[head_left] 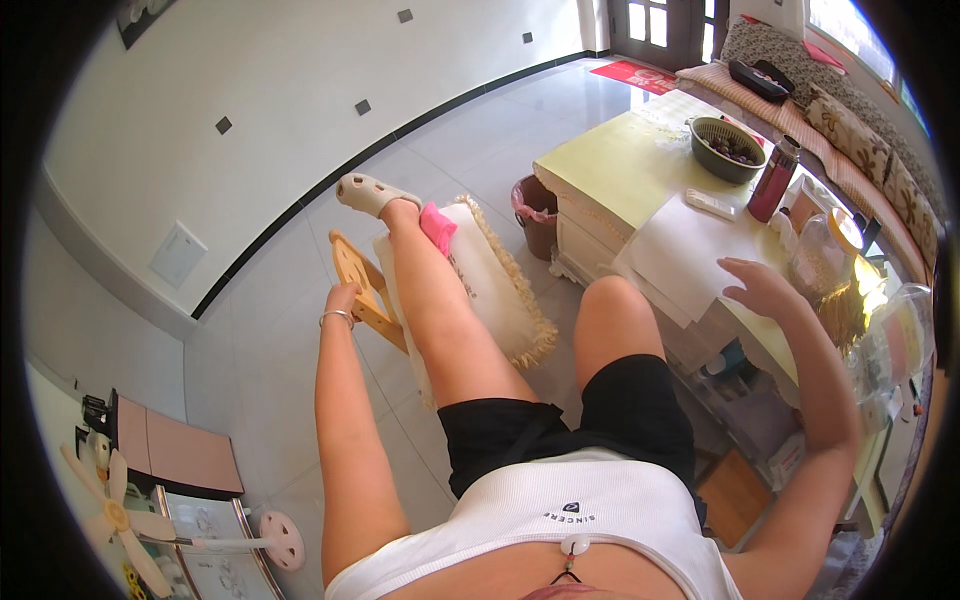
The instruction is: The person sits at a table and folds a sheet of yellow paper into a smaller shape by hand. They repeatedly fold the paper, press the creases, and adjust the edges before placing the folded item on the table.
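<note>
My left hand (343, 298) is closed around the edge of a light wooden frame (365, 285), which looks like part of a chair. Beside the frame lies a white cushion (495, 290) with a frilly cream border, and my left leg stretches across it. A bright pink cloth (438, 228) sits on the cushion by my ankle. On my left foot is a beige clog (375, 194). My right hand (760, 287) hovers at the table's near edge with fingers apart and nothing in them, close to a white sheet (685, 255).
The pale yellow table (610, 160) carries a green basket (727, 150) of dark round items, a dark red flask (774, 180), a white remote (710, 204) and a yellow-lidded jar (825, 245). A brown bin (535, 215) stands beside it. At lower left is a fan (117, 515).
</note>
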The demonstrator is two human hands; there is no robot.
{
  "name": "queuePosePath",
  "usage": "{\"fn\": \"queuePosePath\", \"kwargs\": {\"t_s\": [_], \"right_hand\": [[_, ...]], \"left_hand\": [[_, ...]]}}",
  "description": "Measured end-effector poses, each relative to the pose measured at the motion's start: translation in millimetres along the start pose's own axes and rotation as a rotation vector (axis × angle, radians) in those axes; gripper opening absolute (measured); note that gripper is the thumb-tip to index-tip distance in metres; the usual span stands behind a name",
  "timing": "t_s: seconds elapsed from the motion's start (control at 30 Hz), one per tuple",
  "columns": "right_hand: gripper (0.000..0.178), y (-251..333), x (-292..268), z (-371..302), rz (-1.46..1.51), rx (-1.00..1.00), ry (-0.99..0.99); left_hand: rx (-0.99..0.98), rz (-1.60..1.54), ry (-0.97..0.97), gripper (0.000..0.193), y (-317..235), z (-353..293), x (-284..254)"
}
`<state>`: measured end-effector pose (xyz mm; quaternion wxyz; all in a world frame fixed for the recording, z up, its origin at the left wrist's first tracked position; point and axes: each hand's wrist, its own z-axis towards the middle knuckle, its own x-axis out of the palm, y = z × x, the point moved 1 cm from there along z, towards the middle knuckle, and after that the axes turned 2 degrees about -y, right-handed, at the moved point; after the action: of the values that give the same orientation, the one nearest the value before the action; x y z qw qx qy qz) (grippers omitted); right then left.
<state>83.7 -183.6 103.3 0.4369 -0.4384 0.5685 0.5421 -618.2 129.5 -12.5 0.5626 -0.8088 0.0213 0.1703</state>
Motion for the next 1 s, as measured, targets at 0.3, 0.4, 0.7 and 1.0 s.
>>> {"fn": "queuePosePath", "kwargs": {"t_s": [0.3,0.4,0.7,1.0], "right_hand": [[0.064,17.7,33.6,20.6,-0.006,-0.019,0.021],[0.064,13.3,31.1,8.6,0.019,-0.008,-0.027],[0.053,-30.8,3.0,-36.8,0.218,0.074,-0.168],[0.042,-58.3,21.0,-95.5,0.268,0.207,-0.189]], "left_hand": [[-0.053,-0.248,-0.219,0.035,15.4,34.3,-6.5],[0.018,-0.057,-0.333,0.030,13.0,38.6,2.8],[0.032,0.158,-0.514,0.030,7.8,53.3,-22.4],[-0.026,0.010,-0.445,0.032,-6.2,11.9,6.3]]}}
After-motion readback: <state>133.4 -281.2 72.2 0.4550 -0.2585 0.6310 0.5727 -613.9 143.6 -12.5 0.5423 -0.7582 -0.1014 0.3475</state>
